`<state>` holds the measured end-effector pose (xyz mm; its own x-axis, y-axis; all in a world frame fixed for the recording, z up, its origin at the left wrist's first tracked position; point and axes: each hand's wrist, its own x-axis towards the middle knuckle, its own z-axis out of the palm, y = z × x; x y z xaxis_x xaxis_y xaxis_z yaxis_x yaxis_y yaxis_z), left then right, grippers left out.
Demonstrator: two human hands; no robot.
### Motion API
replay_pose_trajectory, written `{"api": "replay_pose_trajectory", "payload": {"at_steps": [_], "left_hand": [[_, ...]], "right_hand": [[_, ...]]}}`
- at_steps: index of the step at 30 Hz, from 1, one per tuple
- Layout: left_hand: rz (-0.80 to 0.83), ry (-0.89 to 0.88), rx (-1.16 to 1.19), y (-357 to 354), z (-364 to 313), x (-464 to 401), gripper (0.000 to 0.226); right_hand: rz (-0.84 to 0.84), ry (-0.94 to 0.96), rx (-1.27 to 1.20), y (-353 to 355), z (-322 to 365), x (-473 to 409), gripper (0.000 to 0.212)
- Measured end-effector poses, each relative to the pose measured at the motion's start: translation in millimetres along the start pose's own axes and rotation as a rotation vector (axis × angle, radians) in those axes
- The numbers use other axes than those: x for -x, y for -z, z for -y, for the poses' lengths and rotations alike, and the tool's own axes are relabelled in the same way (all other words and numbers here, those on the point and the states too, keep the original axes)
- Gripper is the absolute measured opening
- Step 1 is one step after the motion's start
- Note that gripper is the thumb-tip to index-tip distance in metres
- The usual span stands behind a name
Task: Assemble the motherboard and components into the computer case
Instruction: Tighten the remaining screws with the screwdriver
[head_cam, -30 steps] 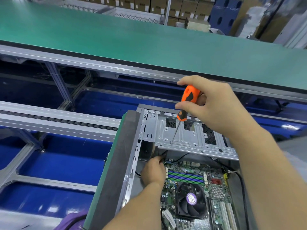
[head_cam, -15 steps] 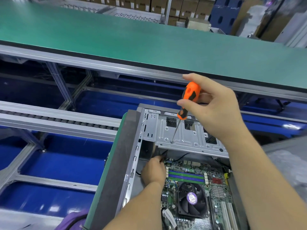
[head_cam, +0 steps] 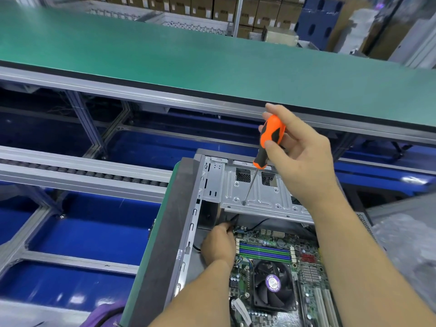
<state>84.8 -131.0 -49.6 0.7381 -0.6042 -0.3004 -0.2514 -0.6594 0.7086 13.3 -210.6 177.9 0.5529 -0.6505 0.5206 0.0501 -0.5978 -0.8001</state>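
Fingers of the right hand [head_cam: 304,161] curl round the orange handle of a screwdriver [head_cam: 264,153], whose long axis slants down and left, its tip resting on a screw hole in the silver drive bracket [head_cam: 259,197] of the computer case [head_cam: 188,208]. Below, the left hand [head_cam: 219,245] sits beside the motherboard [head_cam: 283,256], fingertips tucked under the bracket, pinching a black cable [head_cam: 232,219].
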Motion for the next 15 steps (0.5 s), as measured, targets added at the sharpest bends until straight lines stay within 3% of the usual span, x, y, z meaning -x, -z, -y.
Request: {"api": "replay_pose_trajectory", "payload": {"at_steps": [4, 8, 15], "left_hand": [[-0.005, -0.013, -0.011, 1, 0, 0, 0.026], [0.002, -0.015, -0.009, 1, 0, 0, 0.026], [0.007, -0.004, -0.006, 0, 0, 0, 0.028]], "right_hand": [[-0.025, 0.024, 0.130, 2, -3, -2, 0.050], [0.075, -0.067, 0.118, 1, -6, 1, 0.068], [0.010, -0.033, 0.125, 3, -11, 6, 0.074]]}}
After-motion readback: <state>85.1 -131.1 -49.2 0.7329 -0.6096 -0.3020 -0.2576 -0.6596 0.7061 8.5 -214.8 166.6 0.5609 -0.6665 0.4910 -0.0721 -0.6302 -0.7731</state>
